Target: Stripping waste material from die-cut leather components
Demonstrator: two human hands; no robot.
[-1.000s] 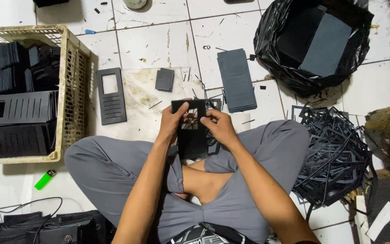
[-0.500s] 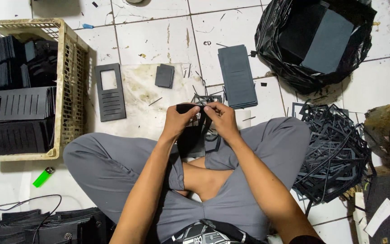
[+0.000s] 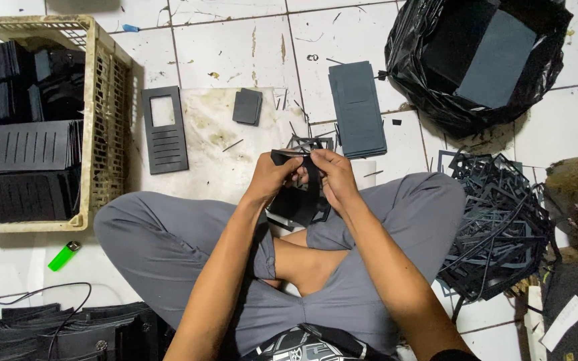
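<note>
Two hands worked over the crossed legs: the left hand and the right hand both had their fingers closed on one black foam sheet, held just above the lap in front of the shins. The sheet was thin, matte black and flexible, its top edge bent between the thumbs, with thin cut-out strips sticking up behind it.

On the white tiled floor lay one black panel with a window and slots, one small dark square piece and one stack of dark grey rectangular sheets. One green lighter lay to the person's left.

There were two containers. The beige plastic basket on the left held several stacks of black slotted panels, too many to count. The black plastic bag at upper right held a few large dark grey sheets. A loose heap of black frame offcuts lay on the floor just beside the right knee.
</note>
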